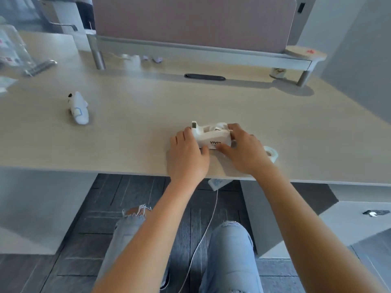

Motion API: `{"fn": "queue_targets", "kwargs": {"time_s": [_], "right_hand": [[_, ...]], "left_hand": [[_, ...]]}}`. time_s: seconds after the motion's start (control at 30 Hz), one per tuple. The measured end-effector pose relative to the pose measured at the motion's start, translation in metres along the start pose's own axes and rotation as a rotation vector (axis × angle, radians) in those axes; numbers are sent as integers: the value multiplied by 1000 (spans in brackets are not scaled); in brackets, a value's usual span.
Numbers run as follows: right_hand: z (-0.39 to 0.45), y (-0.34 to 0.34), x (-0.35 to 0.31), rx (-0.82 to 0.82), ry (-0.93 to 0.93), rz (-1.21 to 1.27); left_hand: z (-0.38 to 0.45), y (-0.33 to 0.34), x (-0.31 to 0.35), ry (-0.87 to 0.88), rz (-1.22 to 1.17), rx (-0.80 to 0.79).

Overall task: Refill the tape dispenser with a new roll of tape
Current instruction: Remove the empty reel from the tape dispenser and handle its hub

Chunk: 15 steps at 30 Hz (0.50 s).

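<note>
Head view, contents counted.

One white plastic tape dispenser with dark lettering on its near side is stood on the pale wood-grain desk top, near the front edge, cutter end to the left. Whether a roll is seated in its well cannot be told.

One clear tape roll is laid on the desk just right of the right wrist, partly hidden by it.

Two bare hands are recorded. The left hand is curled around the dispenser's cutter end, fingers over the far side and thumb on the near base. The right hand is closed around the rear end, thumb pressed to the near side beneath the lettering.

One small white soft toy with blue outline markings is lain well to the left, apart from everything else.

One dark oval cable slot is set in the desk farther back, beneath one grey raised shelf backed by one mauve partition panel.

One white cable is hung below the desk, between two knees in torn light-blue jeans.
</note>
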State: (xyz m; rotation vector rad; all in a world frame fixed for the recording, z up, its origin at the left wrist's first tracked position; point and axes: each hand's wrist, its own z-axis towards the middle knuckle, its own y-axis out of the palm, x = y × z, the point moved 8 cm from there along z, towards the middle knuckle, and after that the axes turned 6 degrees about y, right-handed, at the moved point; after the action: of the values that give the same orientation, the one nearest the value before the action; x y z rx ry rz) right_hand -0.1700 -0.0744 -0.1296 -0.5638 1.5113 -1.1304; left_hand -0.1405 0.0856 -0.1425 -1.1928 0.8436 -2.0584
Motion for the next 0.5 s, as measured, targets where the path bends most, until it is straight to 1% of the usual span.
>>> {"fn": "queue_targets", "kwargs": {"time_s": [0.17,0.27,0.33,0.4,0.43,0.5], "right_hand": [[-12,1,-2,35,17,53],[-11,5,1,-12,42,128],[-6,2,4,-51,35,272],[2,-11,7,-12,-9,462],[7,-19,7,23,-33,520],[18,-31,4,65,-92,549]], "left_hand": [[-2,-1,0,-21,-27,41],[-2,-2,2,-4,-73,45],[-3,-3,1,-5,-101,59],[-4,-4,1,-16,-100,81],[-4,-4,0,-25,-98,89],[-1,-2,0,-52,-86,91]]}}
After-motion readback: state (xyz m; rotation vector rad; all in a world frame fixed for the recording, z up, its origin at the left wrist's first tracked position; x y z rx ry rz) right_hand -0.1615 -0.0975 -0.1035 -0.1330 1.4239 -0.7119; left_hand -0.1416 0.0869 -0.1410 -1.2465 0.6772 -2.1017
